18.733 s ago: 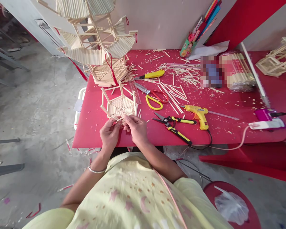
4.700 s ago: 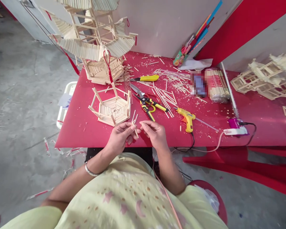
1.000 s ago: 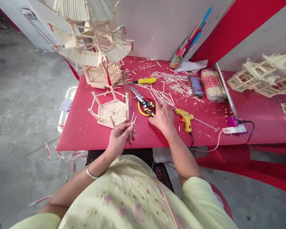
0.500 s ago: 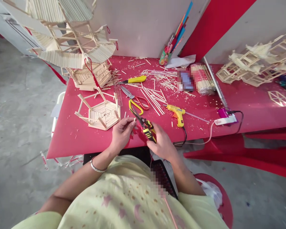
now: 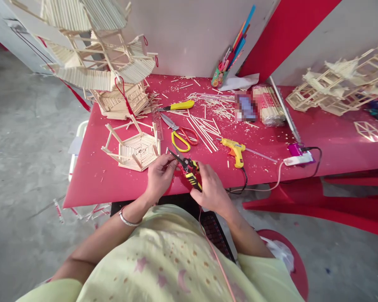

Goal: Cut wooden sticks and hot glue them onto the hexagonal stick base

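My left hand (image 5: 160,175) is closed in a pinch on a short, thin wooden stick (image 5: 167,150), whose tip pokes out above the fingers. Wrapped around the black-and-yellow handles of a pair of pruning shears (image 5: 192,178) is my right hand (image 5: 211,188). The shears' blades look parted and point at the left fingertips, close to the stick. Just beyond the left hand lies a hexagonal stick base with upright posts (image 5: 139,152). Scissors (image 5: 181,142) with one red and one yellow handle loop rest behind the shears.
A stick pagoda model (image 5: 113,79) stands at the back left. A yellow utility knife (image 5: 181,105), loose sticks (image 5: 201,130) and a corded yellow glue gun (image 5: 234,149) lie on the red table (image 5: 91,184). Bundled sticks (image 5: 268,107), a phone and a pen cup (image 5: 219,75) are further back.
The shears have turned and shifted slightly left, their blades now nearer the left fingertips. The stick in my left hand has tilted and shows more beyond the fingers.
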Tool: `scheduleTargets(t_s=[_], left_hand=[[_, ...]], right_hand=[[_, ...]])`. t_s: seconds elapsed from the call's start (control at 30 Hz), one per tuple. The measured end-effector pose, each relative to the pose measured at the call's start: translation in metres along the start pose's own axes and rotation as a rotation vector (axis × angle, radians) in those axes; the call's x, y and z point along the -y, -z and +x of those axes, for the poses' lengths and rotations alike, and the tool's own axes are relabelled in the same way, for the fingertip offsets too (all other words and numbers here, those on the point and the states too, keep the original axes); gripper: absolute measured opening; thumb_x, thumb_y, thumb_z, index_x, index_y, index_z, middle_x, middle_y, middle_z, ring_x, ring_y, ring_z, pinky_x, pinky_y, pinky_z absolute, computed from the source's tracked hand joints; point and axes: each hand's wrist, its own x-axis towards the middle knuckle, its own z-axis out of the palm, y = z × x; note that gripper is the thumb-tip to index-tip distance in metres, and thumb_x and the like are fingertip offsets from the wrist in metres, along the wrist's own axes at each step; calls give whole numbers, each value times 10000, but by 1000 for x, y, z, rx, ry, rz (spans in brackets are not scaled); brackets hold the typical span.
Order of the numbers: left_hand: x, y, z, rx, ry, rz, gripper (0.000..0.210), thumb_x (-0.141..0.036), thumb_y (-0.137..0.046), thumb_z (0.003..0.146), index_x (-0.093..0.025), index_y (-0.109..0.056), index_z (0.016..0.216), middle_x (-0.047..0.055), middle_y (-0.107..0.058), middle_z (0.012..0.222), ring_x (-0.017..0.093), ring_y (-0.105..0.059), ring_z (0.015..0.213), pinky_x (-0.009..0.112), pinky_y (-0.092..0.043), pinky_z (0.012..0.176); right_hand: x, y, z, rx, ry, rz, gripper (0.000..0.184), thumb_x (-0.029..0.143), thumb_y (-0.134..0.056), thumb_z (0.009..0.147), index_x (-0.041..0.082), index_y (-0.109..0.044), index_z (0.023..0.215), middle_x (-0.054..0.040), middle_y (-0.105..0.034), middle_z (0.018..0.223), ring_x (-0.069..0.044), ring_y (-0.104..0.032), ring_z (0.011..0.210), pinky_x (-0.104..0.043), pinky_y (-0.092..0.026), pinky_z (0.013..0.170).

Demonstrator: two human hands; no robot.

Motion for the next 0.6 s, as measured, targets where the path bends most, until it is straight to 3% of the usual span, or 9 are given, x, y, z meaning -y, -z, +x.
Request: scheduleTargets(t_s=[0.27,0.6], left_hand=[[-6,3,0,-27,-5,-12,96,-279,-735,867,-212,-784,820,24,-681,715,140,-577,609,243,-445,582],[-28,4,-2,-28,-83,31,104,-245,-711,886,-208,-791,832,22,-669,690,146,-590,612,265,-477,640]], right_hand=[[0,-12,8,-57,-20,-130,762,190,-593,784,57,-376,1502,-256,-597,1280,-408,-576,1206,-579,-508,1022],[8,-7,9,-73,-23,27,673,178,-612,791,148,-448,1442,-188,-674,1208,-358,-658,1109,-508,-555,966]])
